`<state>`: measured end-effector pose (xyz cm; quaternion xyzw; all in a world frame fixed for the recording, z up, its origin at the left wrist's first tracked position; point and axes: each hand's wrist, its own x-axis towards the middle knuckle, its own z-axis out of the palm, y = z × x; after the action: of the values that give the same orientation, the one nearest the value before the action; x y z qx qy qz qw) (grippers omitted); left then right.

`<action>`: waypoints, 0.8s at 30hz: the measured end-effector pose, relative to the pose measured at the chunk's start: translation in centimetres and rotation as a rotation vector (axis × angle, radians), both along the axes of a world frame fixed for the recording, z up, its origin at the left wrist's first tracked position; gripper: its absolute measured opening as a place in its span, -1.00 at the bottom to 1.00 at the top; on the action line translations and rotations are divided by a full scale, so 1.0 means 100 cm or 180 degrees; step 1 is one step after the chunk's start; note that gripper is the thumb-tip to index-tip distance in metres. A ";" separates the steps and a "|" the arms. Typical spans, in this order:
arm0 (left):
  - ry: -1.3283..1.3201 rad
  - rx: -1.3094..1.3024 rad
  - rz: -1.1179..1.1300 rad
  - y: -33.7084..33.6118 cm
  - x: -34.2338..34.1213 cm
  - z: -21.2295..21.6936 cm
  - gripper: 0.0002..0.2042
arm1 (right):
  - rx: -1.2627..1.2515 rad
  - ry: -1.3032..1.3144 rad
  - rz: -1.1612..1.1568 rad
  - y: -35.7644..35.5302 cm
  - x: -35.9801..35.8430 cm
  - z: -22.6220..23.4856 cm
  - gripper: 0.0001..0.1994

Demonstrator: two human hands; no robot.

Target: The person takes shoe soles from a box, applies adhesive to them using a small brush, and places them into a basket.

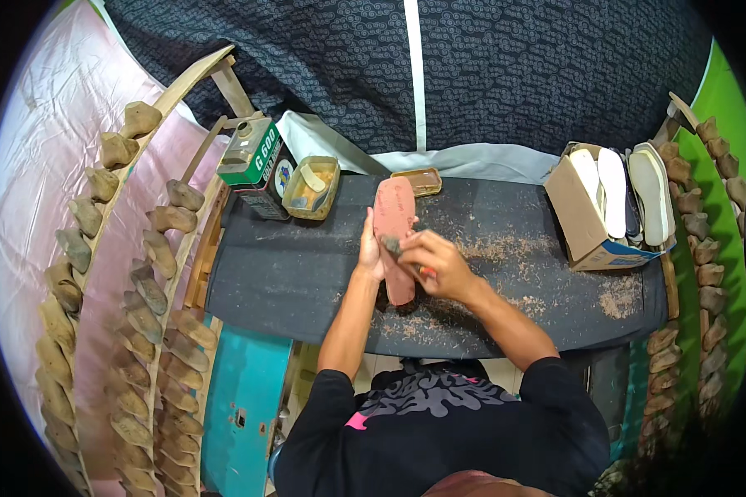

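A pink sole (pixel 394 236) was worked on the dark worktop (pixel 290 273).
It was steadied by the left hand (pixel 370 247), clasped along its edge; a small tool (pixel 392 245) was gripped in the right hand (pixel 435 263).

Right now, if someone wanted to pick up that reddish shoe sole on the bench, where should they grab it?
Probably by the wide far end of the reddish sole, coming from the back of the dark table. It lies flat and lengthwise, and that end is bare; the left hand steadies its middle edge and the right hand works a small tool on it.
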<state>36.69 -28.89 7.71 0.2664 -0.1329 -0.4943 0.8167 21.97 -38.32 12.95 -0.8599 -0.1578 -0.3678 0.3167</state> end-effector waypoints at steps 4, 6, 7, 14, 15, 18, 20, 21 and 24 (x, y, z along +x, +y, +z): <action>-0.0199 -0.0439 -0.0305 0.008 0.013 -0.024 -0.27 | 0.0664 0.0671 0.0557 -0.002 -0.014 -0.002 -0.84; -0.0390 -0.0179 -0.0226 0.006 0.010 -0.021 -0.25 | 0.1246 0.0555 0.0428 -0.013 -0.014 0.003 -0.88; -0.0218 -0.0218 -0.0335 0.007 0.007 -0.020 -0.25 | 0.1147 0.0258 0.0125 -0.021 -0.012 0.005 -0.88; -0.0611 -0.0019 -0.0366 0.000 -0.010 0.000 -0.31 | 0.0794 -0.0578 -0.0883 -0.058 0.004 0.027 -0.87; -0.0670 0.0052 -0.0260 -0.002 -0.013 0.004 -0.32 | 0.0797 -0.0585 -0.0907 -0.057 0.003 0.024 -0.87; -0.0231 0.0081 -0.0184 -0.004 -0.012 -0.004 -0.36 | 0.0153 -0.0510 -0.0859 -0.047 -0.002 0.011 -0.84; -0.0239 0.0163 -0.0164 -0.005 -0.012 -0.006 -0.35 | 0.0073 -0.0425 -0.0820 -0.039 -0.010 0.008 -0.83; -0.0244 0.0243 -0.0146 -0.005 -0.013 -0.005 -0.34 | 0.0290 -0.0237 -0.0721 -0.036 -0.015 0.007 -0.83; -0.0163 0.0440 -0.0047 -0.006 -0.023 0.014 -0.30 | 0.0409 0.0019 -0.0161 -0.025 -0.023 0.005 -0.83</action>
<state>34.38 -29.45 9.14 0.3337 -0.1213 -0.5014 0.7890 19.70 -40.80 13.42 -0.8426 -0.1112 -0.3826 0.3624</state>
